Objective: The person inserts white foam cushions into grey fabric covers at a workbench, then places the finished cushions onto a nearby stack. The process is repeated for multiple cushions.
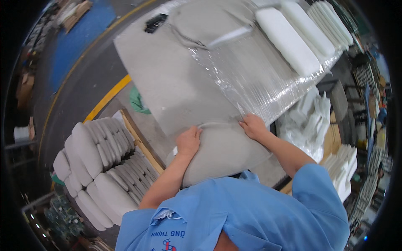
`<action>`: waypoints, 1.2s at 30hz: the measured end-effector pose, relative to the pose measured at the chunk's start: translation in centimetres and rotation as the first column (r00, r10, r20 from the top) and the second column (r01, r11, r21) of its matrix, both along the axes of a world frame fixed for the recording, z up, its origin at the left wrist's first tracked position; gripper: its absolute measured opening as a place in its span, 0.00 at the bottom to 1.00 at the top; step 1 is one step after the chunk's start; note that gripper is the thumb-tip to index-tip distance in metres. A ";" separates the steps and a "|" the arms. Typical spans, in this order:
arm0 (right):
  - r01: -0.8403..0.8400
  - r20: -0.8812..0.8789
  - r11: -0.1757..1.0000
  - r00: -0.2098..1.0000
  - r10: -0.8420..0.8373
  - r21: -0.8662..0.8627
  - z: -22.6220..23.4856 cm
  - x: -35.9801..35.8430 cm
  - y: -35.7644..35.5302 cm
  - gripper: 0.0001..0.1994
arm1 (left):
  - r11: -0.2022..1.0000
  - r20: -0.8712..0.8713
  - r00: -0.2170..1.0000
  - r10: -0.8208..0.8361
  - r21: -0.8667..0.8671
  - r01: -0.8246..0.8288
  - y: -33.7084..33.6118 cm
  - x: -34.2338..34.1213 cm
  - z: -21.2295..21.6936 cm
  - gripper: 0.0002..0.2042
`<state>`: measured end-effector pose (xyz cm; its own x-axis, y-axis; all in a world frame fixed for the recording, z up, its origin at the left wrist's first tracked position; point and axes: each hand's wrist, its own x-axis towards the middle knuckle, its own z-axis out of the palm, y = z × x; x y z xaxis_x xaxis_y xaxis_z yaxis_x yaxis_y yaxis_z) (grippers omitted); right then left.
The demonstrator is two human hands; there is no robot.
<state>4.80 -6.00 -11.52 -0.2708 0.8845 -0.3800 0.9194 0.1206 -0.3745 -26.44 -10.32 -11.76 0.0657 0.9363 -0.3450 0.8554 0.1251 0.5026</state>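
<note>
A grey fabric-covered seat cushion [228, 152] lies against my body at the near edge of the table, its rounded side toward me. My left hand [188, 141] grips its far left edge, fingers closed on the fabric. At the far right edge, my right hand [253, 126] pinches the fabric in the same way. Between the two hands a pale rim of the cushion shows along the far side. Its underside is hidden. Farther off on the table lies a grey fabric cover [209, 21] with a dark cord-like edge and a whitish strip.
White foam pads [289, 42] rest on the table [167, 79], partly wrapped in clear film [251, 79]. A black object [155, 23] lies at the far left corner. Stacked grey cushions [88, 152] stand left; plastic-wrapped pieces [307, 121] and a chair [337, 100] are right.
</note>
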 end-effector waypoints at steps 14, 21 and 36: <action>-0.032 -0.185 0.974 0.980 0.075 0.223 -0.7 -3.3 -0.3 0.11 | 0.977 0.054 0.976 0.213 -0.014 -0.212 -3.9 -5.2 -0.3 0.16; -0.012 -0.341 0.961 0.936 -0.087 -0.277 -0.1 -3.1 2.9 0.11 | 0.977 -0.174 0.967 -0.188 -0.129 0.167 0.0 -5.4 1.2 0.15; -0.160 -0.267 0.967 0.941 0.210 0.197 -0.3 -9.8 0.6 0.17 | 0.987 0.067 0.990 0.127 0.089 -0.133 -0.2 -0.7 -1.8 0.15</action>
